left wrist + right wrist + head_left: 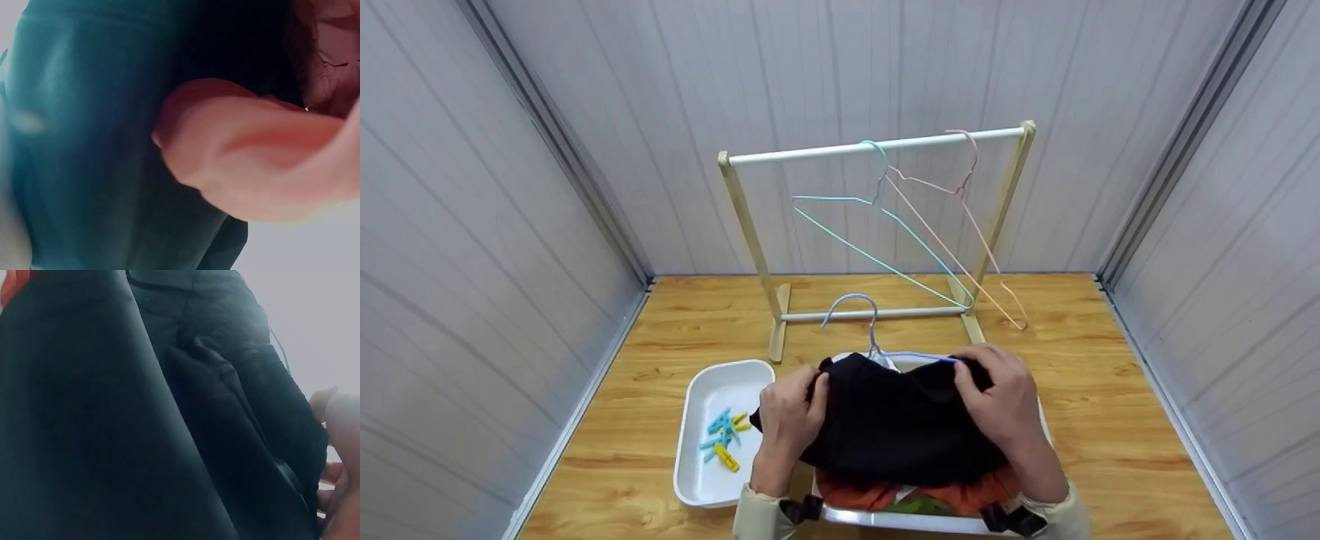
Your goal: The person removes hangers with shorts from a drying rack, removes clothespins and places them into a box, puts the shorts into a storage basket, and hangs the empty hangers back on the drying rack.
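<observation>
A black garment (907, 427) is held up between both hands, draped over a purple-blue wire hanger (874, 330). The hanger's hook and right arm show above the cloth; the left arm is hidden behind it. At the garment's left side my left hand (791, 412) grips a fold, the thumb in front; the left wrist view shows that thumb (236, 146) against the dark cloth. My right hand (1001, 397) holds the upper right corner, thumb and fingers at the hanger arm's end. In the right wrist view its fingers (332, 495) curl at the garment's gathered edge.
Beneath the garment is a white basin (915, 521) with orange cloth (855, 493) and green cloth. To its left, a white tray (681, 450) holds blue and yellow clothespins (726, 457). Behind stands a drying rack (802, 155) bearing a green hanger (840, 237) and a pink hanger (984, 244).
</observation>
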Available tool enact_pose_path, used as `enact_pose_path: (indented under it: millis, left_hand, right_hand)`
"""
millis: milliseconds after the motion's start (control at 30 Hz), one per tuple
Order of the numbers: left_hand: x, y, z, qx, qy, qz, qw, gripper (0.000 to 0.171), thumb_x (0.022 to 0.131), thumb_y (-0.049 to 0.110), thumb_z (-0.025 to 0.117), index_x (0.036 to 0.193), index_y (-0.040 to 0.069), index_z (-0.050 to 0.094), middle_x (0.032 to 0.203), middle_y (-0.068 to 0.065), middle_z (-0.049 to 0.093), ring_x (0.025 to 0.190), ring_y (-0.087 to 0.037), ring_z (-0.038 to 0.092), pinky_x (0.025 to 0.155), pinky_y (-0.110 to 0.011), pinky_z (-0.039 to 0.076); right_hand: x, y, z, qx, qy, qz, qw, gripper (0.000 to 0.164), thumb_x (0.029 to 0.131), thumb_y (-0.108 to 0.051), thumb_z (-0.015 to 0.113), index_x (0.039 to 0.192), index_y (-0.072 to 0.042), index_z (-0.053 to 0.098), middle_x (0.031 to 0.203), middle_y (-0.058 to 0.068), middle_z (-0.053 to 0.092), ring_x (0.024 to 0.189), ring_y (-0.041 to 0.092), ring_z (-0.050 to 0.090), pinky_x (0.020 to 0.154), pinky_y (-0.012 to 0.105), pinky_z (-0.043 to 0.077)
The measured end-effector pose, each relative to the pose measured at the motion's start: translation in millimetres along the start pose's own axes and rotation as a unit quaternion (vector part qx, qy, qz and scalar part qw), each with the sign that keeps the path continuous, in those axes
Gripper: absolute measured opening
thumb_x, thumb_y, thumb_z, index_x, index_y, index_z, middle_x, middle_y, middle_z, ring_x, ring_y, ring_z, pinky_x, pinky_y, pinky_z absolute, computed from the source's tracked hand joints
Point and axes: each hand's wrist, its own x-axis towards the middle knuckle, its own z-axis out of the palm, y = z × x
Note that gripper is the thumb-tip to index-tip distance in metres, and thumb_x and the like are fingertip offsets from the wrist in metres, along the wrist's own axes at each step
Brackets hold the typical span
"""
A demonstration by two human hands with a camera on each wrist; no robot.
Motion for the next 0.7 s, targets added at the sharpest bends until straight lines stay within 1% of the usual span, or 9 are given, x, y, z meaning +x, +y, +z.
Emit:
enact_pose_path:
  millis: [133,233,300,433,533,600,700]
  left_hand:
    - [-0.6,-1.3,0.5,0.003,0.001,-0.001,1.0000,0.037,0.101,0.030,0.049,0.069,0.012,0.051,0.057,0.003,0.044,0.045,-0.016,0.044,0.041,-0.031,0.033]
    - [0.7,-2.4,1.6,0.012,0.002,-0.001,0.9999,0.037,0.101,0.030,0.049,0.070,0.012,0.052,0.058,0.002,0.046,0.046,-0.017,0.046,0.042,-0.032,0.035]
    - [0.9,-2.6,2.1,0.018,0.007,0.000,0.9998,0.036,0.101,0.030,0.049,0.070,0.012,0.053,0.058,0.002,0.047,0.047,-0.017,0.047,0.043,-0.032,0.035]
    - [-0.2,-2.7,3.0,0.025,0.018,0.004,0.9995,0.036,0.101,0.030,0.050,0.070,0.011,0.053,0.059,0.002,0.048,0.047,-0.017,0.048,0.043,-0.033,0.036]
    - [-1.1,-1.9,3.5,0.026,0.018,0.000,0.9995,0.037,0.101,0.030,0.050,0.070,0.011,0.053,0.059,0.002,0.048,0.047,-0.017,0.048,0.043,-0.033,0.036]
    - [-2.1,-1.3,4.0,0.027,0.016,-0.002,0.9995,0.037,0.101,0.031,0.050,0.070,0.011,0.053,0.059,0.002,0.048,0.047,-0.017,0.048,0.043,-0.033,0.037]
    - [-3.8,-0.5,4.4,0.028,0.017,-0.004,0.9994,0.037,0.101,0.032,0.049,0.070,0.011,0.053,0.059,0.002,0.048,0.047,-0.017,0.047,0.042,-0.032,0.036]
  right_hand:
    - [-3,6,-5,0.003,-0.008,0.021,1.000,0.012,0.083,-0.006,0.067,0.091,-0.012,0.072,0.091,-0.005,0.067,0.085,0.018,0.062,0.078,0.036,0.044]
    - [-3,10,-8,0.013,-0.009,0.025,1.000,0.013,0.084,-0.004,0.064,0.091,-0.011,0.072,0.091,-0.004,0.066,0.086,0.018,0.062,0.079,0.036,0.043]
    - [-2,11,-10,0.026,-0.006,0.024,0.999,0.014,0.084,-0.002,0.063,0.091,-0.010,0.072,0.091,-0.003,0.066,0.087,0.017,0.062,0.080,0.034,0.043]
    - [-4,15,-12,0.054,0.010,0.029,0.998,0.018,0.084,0.003,0.061,0.091,-0.009,0.072,0.092,-0.001,0.067,0.088,0.017,0.062,0.081,0.024,0.043]
    - [-6,16,-13,0.065,0.022,0.049,0.996,0.019,0.084,0.006,0.062,0.091,-0.009,0.072,0.092,0.001,0.067,0.089,0.017,0.062,0.082,0.019,0.042]
    - [-9,17,-14,0.066,0.029,0.067,0.995,0.020,0.084,0.006,0.063,0.092,-0.010,0.072,0.093,0.002,0.067,0.090,0.016,0.061,0.082,0.018,0.042]
    - [-12,18,-15,0.061,0.045,0.084,0.994,0.017,0.083,0.005,0.064,0.092,-0.007,0.072,0.092,0.005,0.067,0.089,0.016,0.060,0.081,0.017,0.041]
